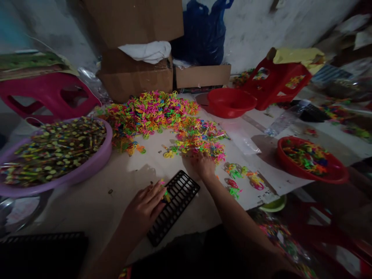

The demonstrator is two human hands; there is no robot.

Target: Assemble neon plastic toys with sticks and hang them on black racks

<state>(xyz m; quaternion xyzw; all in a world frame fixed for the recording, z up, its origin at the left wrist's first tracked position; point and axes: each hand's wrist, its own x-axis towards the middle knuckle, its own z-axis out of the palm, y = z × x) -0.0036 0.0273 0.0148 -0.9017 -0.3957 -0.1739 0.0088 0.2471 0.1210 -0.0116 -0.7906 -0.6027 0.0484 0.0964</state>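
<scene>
A black slotted rack [181, 193] lies at an angle on the white table [122, 174]. My left hand [147, 203] rests over the rack's left side, with small yellow, green and pink pieces [166, 195] at its fingertips. My right hand [203, 164] reaches beyond the rack to the near edge of a spread of small bright plastic pieces [200, 135], its fingertips among them; whether they grip one cannot be made out. Behind is a big heap of the same pieces [154, 110]. A few loose ones [234, 182] lie right of my right wrist.
On the left stands a purple basin [101, 155] full of small striped items. A red basin [232, 102] sits behind right, another red basin [338, 170] with pieces at far right. Clear plastic bags [244, 139] lie between them. Cardboard boxes [139, 77] and stools [49, 93] stand behind.
</scene>
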